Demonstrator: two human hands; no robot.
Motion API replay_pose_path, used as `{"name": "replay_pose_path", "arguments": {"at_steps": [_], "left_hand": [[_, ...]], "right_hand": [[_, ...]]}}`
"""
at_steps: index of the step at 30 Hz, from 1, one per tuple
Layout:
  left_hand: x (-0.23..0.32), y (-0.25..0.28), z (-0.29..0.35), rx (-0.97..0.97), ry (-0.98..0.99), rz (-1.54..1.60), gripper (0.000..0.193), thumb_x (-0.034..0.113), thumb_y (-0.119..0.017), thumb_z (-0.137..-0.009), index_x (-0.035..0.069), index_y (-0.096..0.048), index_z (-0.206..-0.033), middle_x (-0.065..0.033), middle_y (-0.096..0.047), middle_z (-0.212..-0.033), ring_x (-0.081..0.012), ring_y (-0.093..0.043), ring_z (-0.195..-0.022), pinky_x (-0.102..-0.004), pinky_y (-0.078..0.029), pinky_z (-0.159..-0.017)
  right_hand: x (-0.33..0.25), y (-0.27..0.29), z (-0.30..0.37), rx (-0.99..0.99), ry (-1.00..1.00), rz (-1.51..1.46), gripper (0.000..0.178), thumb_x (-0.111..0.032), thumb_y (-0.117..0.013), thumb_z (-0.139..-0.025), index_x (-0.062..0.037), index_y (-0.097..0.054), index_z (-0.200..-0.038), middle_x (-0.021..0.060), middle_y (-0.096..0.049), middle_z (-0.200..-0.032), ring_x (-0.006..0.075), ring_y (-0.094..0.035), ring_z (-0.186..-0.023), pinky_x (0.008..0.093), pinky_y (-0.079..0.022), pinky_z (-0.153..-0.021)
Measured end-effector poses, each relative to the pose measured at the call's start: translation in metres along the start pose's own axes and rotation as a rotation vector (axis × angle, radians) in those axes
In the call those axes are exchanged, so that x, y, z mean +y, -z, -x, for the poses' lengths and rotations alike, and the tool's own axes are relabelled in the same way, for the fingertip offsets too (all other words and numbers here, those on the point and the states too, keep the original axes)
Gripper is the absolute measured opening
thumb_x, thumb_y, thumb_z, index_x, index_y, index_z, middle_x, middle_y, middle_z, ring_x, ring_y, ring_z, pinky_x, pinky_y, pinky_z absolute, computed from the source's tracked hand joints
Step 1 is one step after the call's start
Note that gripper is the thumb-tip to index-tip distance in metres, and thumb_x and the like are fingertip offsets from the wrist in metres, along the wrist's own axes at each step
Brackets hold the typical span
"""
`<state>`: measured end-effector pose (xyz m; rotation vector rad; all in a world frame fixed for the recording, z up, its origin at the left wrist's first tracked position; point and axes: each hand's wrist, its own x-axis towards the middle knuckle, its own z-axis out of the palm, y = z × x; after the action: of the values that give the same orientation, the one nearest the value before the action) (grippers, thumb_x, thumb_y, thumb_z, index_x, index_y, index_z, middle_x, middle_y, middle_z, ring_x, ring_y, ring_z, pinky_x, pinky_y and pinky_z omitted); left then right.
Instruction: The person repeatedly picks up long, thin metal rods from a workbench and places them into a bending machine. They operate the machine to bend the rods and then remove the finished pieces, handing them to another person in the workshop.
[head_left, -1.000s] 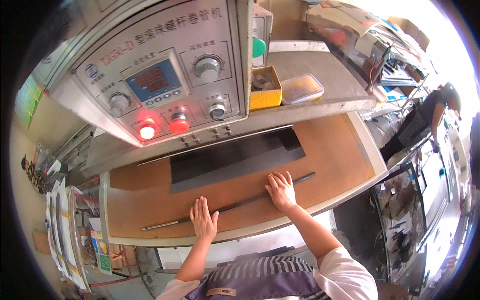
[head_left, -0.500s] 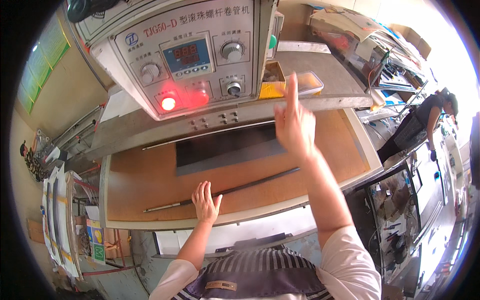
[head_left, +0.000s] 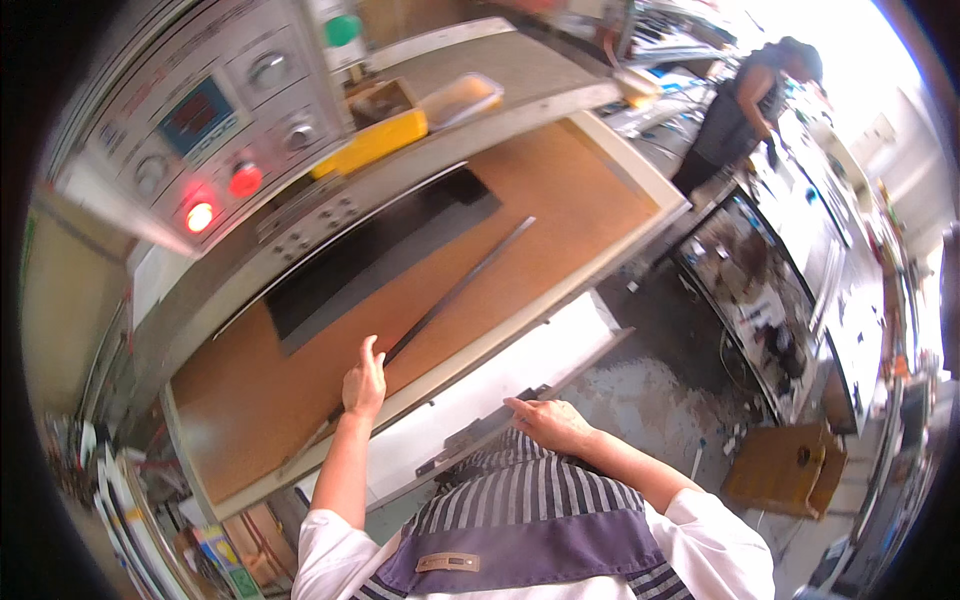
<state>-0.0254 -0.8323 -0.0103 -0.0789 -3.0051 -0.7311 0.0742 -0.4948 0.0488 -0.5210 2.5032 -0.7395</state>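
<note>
A long thin dark rod point(head_left: 462, 284) lies slantwise on the brown work surface point(head_left: 545, 180) of a machine. My left hand point(head_left: 364, 388) is at the rod's nearer part, fingers stretched forward and touching it, not wrapped round it. Beyond the rod, a dark flat sheet point(head_left: 385, 255) lies along the machine's far edge. My right hand point(head_left: 552, 424) hovers in front of my apron, close to a dark metal bar point(head_left: 480, 428) on the white ledge. Its index finger points left; the other fingers are partly hidden, and nothing shows in it.
A control box point(head_left: 200, 110) with a lit red lamp stands at the far left. On the machine's top are a yellow box point(head_left: 372, 142) and a clear plastic tub point(head_left: 462, 100). A co-worker point(head_left: 745, 110) stands at a table on the right. A cardboard box point(head_left: 785, 468) sits on the floor.
My right hand has come down from near the control box to in front of my apron. My left hand stays by the rod. The view has turned to the right.
</note>
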Motion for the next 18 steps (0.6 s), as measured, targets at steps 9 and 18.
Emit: {"name": "replay_pose_path", "arguments": {"at_steps": [9, 18], "left_hand": [[0.185, 0.006, 0.022, -0.394, 0.100, 0.976, 0.048, 0.010, -0.055, -0.094, 0.007, -0.035, -0.137, -0.0006, -0.052, -0.061, -0.0037, -0.039, -0.048, -0.0174, -0.029, -0.045], [0.493, -0.013, 0.003, -0.498, -0.475, 1.471, 0.065, 0.038, -0.064, -0.091, 0.009, -0.034, -0.142, -0.0030, -0.052, -0.066, -0.0044, -0.038, -0.044, -0.0170, -0.025, -0.037]], "right_hand": [[0.057, -0.003, 0.084, 0.120, -0.138, -0.148, 0.047, -0.025, -0.061, -0.088, -0.0068, -0.047, -0.130, 0.0161, -0.067, -0.100, 0.0347, -0.066, -0.090, 0.0455, -0.053, -0.073], [0.182, 0.053, 0.192, 0.527, -0.167, -0.277, 0.058, -0.041, -0.061, -0.090, -0.0041, -0.044, -0.131, 0.0184, -0.063, -0.110, 0.0346, -0.061, -0.102, 0.0445, -0.051, -0.083]]}}
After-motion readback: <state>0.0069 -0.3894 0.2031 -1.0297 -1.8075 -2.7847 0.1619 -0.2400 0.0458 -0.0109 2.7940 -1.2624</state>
